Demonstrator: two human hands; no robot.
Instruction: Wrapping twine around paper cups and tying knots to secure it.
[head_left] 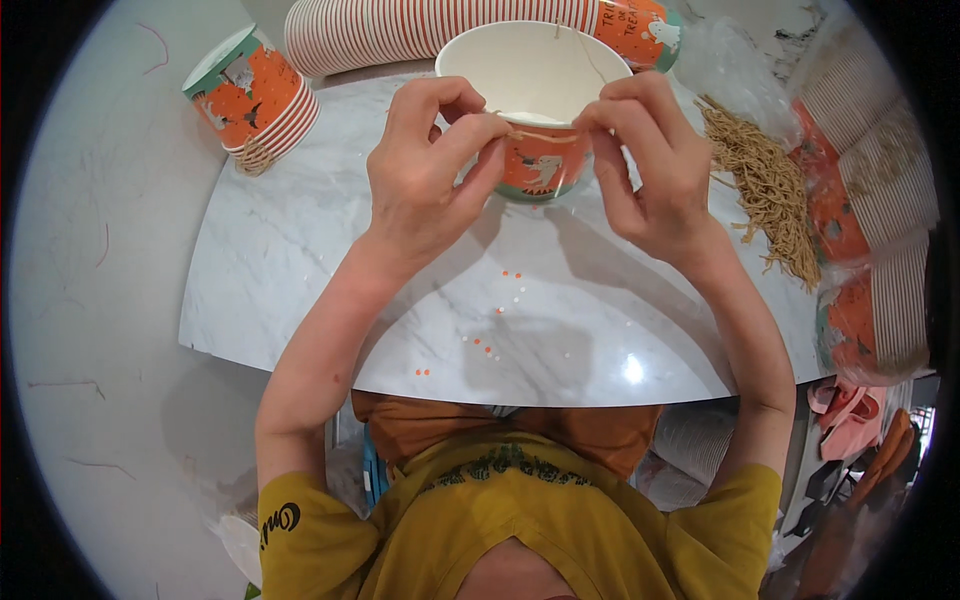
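A paper bucket (pixel 540 165), orange with a green base and white inside, stands upright near the far side of the marble table. Across its front, just under the rim, runs a tan paper cord (pixel 545 136). My left hand (pixel 440 150) pinches the cord at the bucket's left front. At the right rim, my right hand (pixel 650 150) has its fingers closed by the cord's other end; the fingertips hide the exact grip. Another thin strand hangs over the bucket's far rim into its inside.
A pile of cut tan cords (pixel 765 190) lies at the right edge. A long row of nested cups (pixel 400 35) lies behind. A short upside-down stack (pixel 250 95) stands far left. Bagged cup stacks (pixel 870 220) line the right. Tiny orange and white paper dots (pixel 487 349) dot the tabletop (pixel 300 250).
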